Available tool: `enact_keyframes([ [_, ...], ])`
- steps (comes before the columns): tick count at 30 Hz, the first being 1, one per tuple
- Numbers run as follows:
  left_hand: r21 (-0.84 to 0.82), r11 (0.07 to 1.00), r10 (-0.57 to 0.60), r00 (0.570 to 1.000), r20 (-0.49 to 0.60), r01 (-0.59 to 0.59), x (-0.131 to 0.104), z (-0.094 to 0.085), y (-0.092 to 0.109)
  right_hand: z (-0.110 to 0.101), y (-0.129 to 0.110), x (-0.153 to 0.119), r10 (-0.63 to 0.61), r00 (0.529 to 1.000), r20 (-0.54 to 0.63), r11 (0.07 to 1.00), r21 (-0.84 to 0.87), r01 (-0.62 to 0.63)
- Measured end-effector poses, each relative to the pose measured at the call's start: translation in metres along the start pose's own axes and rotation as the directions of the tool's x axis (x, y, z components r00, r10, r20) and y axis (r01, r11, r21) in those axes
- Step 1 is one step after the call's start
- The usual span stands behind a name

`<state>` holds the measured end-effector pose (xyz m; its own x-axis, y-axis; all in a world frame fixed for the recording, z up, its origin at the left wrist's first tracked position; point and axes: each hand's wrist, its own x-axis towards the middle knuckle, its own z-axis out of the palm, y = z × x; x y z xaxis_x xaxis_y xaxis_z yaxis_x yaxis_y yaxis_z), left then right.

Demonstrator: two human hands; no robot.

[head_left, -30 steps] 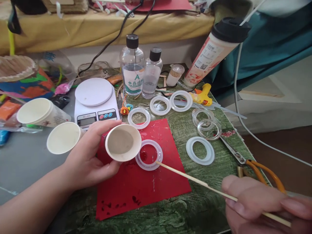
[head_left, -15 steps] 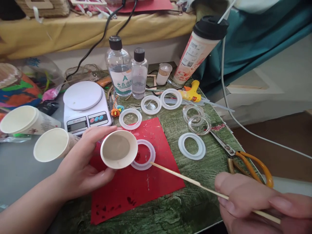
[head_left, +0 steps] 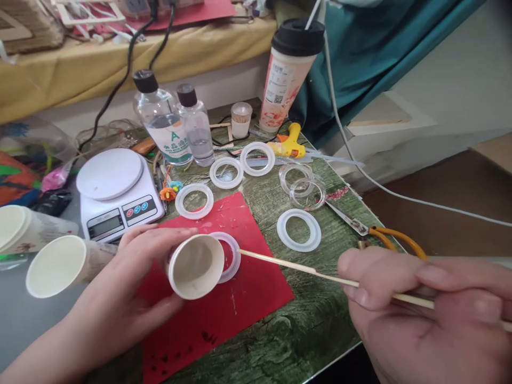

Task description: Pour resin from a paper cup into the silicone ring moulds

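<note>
My left hand [head_left: 132, 288] is wrapped round a white paper cup [head_left: 196, 266], which is tilted so that its mouth faces me. A little cloudy liquid seems to lie inside it. Behind the cup, partly covered by it, a translucent white silicone ring mold [head_left: 234, 263] rests on a sheet of red paper [head_left: 240, 298]. In my right hand [head_left: 416, 304] is a thin wooden stick [head_left: 280, 261], held between thumb and fingers. Its tip appears at the mold's right rim; whether it touches cannot be told.
More ring molds [head_left: 299, 230] and clear rings [head_left: 307, 193] lie around the paper. Scissors [head_left: 360, 226] are at right. A digital scale [head_left: 120, 186], paper cups [head_left: 60, 266], resin bottles [head_left: 166, 128], a yellow glue gun [head_left: 290, 144] and a tall lidded cup [head_left: 286, 80] surround them.
My view has swung to the right, so things sit further left. The paper cup is tipped further and covers more of the mold. Both hands keep their holds.
</note>
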<state>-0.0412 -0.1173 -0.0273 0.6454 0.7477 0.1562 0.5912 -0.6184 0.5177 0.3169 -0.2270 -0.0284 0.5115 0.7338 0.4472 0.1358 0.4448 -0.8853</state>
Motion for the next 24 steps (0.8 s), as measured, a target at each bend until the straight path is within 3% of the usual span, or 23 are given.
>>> enact_keyframes([
  [4, 0.052, 0.997, 0.053, 0.997, 0.051, -0.056, 0.005, 0.001, -0.004, 0.01, -0.001, 0.008, 0.011, 0.991, 0.133, 0.994, 0.108, -0.026],
  [9, 0.07, 0.995, 0.064, 0.994, 0.091, -0.071, 0.011, 0.0, -0.005, 0.015, 0.005, 0.005, -0.009, 0.999, 0.049, 0.997, 0.083, 0.005],
  [16, 0.129, 0.984, 0.109, 0.986, 0.126, -0.125, 0.013, -0.002, -0.007, 0.016, 0.013, 0.002, 0.005, 0.997, 0.075, 0.993, 0.121, -0.014],
  [24, 0.171, 0.965, 0.194, 0.98, 0.045, -0.199, 0.026, 0.004, 0.004, 0.02, 0.019, -0.008, 0.026, 0.999, 0.034, 0.992, 0.126, -0.03],
])
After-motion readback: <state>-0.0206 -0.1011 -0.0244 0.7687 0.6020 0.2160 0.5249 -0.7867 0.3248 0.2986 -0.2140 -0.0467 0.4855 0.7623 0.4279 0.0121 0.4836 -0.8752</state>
